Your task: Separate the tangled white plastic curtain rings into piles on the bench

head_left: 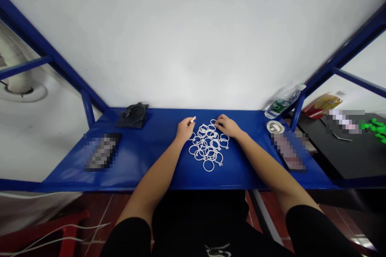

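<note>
A pile of white plastic rings (208, 165), several with small knobs on their rims, lies spread on the blue table (144, 148). At the pile's upper left, my left hand (184, 130) is closed on a small white piece (193, 119) that sticks out past the fingertips. It may be a ring seen edge-on; its full shape is hidden. Across the pile, at the upper right, my right hand (226, 125) has its fingers pinched at the edge of a white ring (213, 121). The other rings overlap each other between the two hands.
Left are a crumpled black bag (132, 115) and a blurred dark phone-like object (104, 151). On the right stand a water bottle (283, 102), a roll of white tape (275, 127) and a blurred phone-like object (288, 151). Blue frame bars (87, 108) flank the table.
</note>
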Action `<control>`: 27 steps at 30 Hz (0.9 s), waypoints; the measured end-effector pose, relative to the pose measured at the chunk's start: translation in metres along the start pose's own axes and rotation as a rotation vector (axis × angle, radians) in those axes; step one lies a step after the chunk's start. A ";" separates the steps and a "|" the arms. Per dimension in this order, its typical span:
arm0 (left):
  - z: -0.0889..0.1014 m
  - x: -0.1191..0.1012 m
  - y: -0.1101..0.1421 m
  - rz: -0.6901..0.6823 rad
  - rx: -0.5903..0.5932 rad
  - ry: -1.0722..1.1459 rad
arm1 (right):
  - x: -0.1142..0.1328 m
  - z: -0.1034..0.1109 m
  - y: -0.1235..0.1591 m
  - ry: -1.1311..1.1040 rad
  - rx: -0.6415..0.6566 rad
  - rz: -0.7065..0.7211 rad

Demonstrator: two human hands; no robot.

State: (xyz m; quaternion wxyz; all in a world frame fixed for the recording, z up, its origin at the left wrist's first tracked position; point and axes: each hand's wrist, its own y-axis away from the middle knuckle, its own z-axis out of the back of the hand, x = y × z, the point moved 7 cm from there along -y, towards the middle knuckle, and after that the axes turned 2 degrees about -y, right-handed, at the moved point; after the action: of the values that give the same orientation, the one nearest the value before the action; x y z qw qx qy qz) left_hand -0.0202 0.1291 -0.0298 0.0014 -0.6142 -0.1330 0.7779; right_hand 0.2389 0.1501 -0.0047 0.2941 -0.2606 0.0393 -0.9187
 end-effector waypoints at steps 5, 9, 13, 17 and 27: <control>0.002 -0.008 0.001 -0.063 -0.034 -0.038 | -0.006 0.022 0.014 -0.433 -0.298 -0.153; 0.002 -0.014 0.003 -0.112 -0.016 -0.060 | -0.015 0.021 0.036 -0.726 -0.472 -0.328; 0.001 -0.020 0.006 -0.149 0.009 -0.052 | -0.027 0.020 0.051 -0.750 -0.553 -0.438; 0.002 -0.027 0.008 -0.219 0.012 -0.045 | -0.039 0.023 0.054 -0.909 -0.649 -0.497; -0.001 -0.014 0.005 -0.118 0.011 -0.066 | -0.037 0.015 0.047 -1.173 -0.644 -0.493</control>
State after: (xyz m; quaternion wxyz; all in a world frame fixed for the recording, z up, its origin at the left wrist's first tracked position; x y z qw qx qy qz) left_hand -0.0154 0.1222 -0.0180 0.0462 -0.5794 -0.1644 0.7970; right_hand 0.2963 0.1328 -0.0194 -0.0411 -0.7874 0.0842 -0.6093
